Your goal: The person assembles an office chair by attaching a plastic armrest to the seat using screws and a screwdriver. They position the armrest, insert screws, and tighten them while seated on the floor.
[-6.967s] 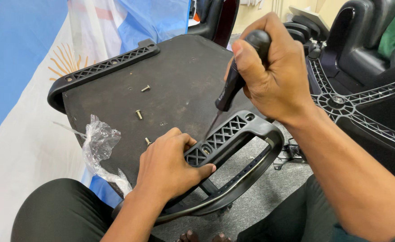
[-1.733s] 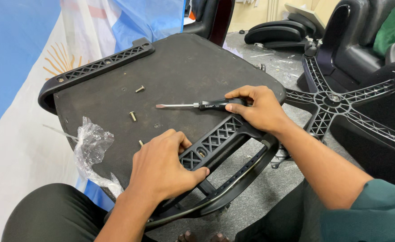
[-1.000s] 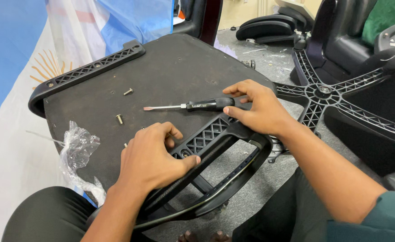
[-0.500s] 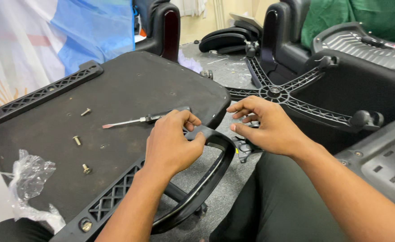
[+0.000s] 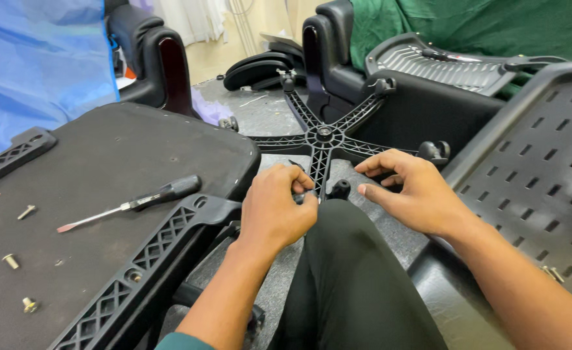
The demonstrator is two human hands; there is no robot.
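Two bare hands meet over the person's black-trousered knee (image 5: pixel 357 279), just in front of the black five-armed plastic chair base with small castors (image 5: pixel 325 137) lying on the grey floor (image 5: pixel 260 116). The left hand (image 5: pixel 274 210) is curled, its fingers (image 5: pixel 299 178) pinched shut on some small dark part at the near arm of the base; what that part is cannot be made out. The right hand (image 5: pixel 412 191) hovers just beside it with fingers spread and bent, holding nothing.

To the left, an upturned black fabric-backed chair seat (image 5: pixel 104 175) carries a black lattice plastic armrest (image 5: pixel 163 253) along its near edge. A slim screwdriver with a black handle (image 5: pixel 133 204) lies loose on the seat, well apart from both hands, with three brass-coloured bolts (image 5: pixel 10 260) scattered near its tip.

The base looks stiff and moderately light, awkward because of its spread arms. It would probably handle best gripped at the central hub or along a ribbed arm; the castors are likely to swivel and roll underhand.
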